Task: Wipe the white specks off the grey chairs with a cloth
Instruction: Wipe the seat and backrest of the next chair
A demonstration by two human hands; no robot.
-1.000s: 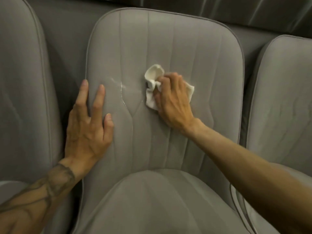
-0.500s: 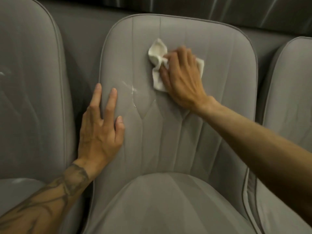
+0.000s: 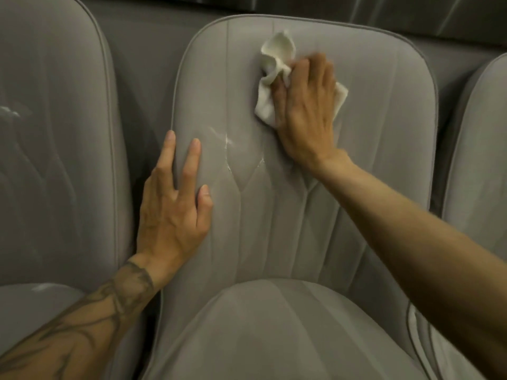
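Note:
My right hand (image 3: pixel 304 111) lies flat with straight fingers on a crumpled white cloth (image 3: pixel 277 50) and presses it against the upper backrest of the middle grey chair (image 3: pixel 274 215). A fold of the cloth bunches up beside my thumb and forefinger. White streaks (image 3: pixel 226 138) mark the backrest along the seams, left of and below the cloth. My left hand (image 3: pixel 172 209) rests open on the backrest's left edge, fingers spread and pointing up.
A second grey chair (image 3: pixel 55 133) stands close on the left, with white specks (image 3: pixel 8 111) on its backrest and on its seat (image 3: pixel 44 286). A third grey chair (image 3: pixel 480 160) stands on the right. The middle chair's seat cushion (image 3: pixel 274 325) fills the lower frame.
My right hand has slid the cloth upward, from the middle of the backrest to near its top. My left hand stays in the same spot on the left edge.

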